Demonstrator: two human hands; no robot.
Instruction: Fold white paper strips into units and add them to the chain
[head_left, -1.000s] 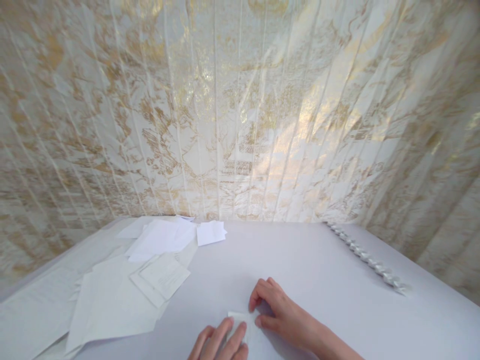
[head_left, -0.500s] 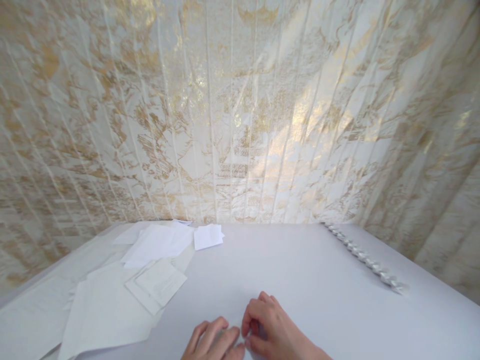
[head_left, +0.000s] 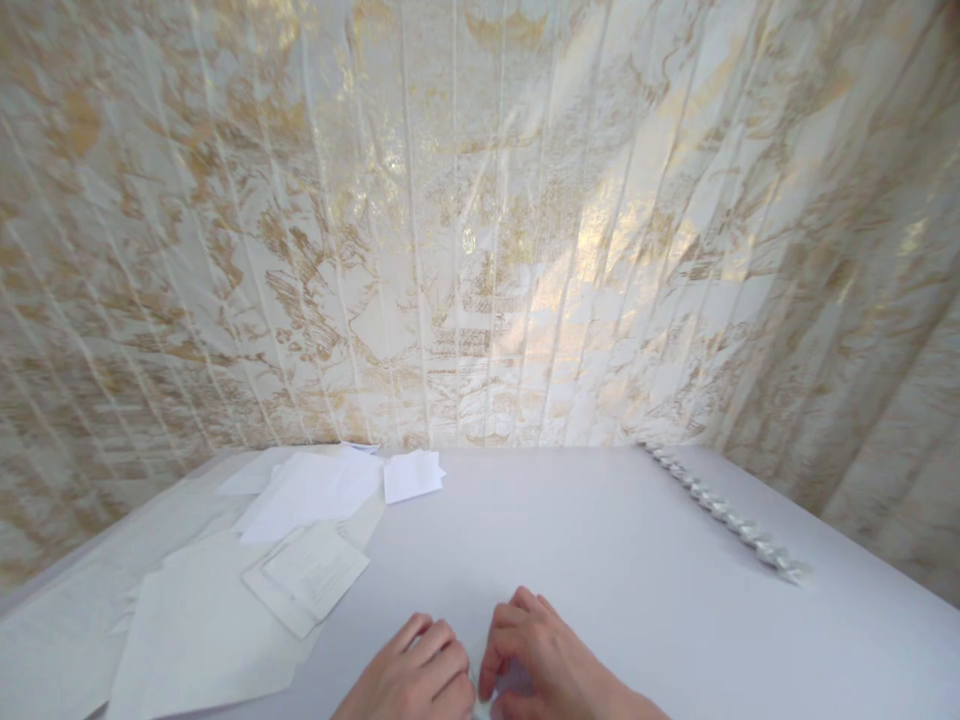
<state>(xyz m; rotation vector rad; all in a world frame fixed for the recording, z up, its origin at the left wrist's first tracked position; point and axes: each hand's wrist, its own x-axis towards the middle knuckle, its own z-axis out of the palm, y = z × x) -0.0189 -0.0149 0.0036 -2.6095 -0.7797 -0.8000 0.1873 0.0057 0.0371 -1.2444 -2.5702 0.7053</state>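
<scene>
At the bottom middle of the head view my left hand is closed, its fingers curled down on the white table. Close on its right, my right hand is bent into a pinch, thumb below the curled forefinger. Between the two hands shows the edge of a small whitish piece that looks like paper. Most of it is hidden under the fingers and by the frame's lower edge, so its shape cannot be made out.
To the left lie overlapping white sheets, with smaller printed papers on top. A small white stack of paper lies at the back. On the right stretches a silvery-white chain of small pieces. A patterned curtain hangs behind.
My left hand has shifted up and leftward, its fingers now more curled. My right hand stays in nearly the same place and pinch. The view has moved slightly.
</scene>
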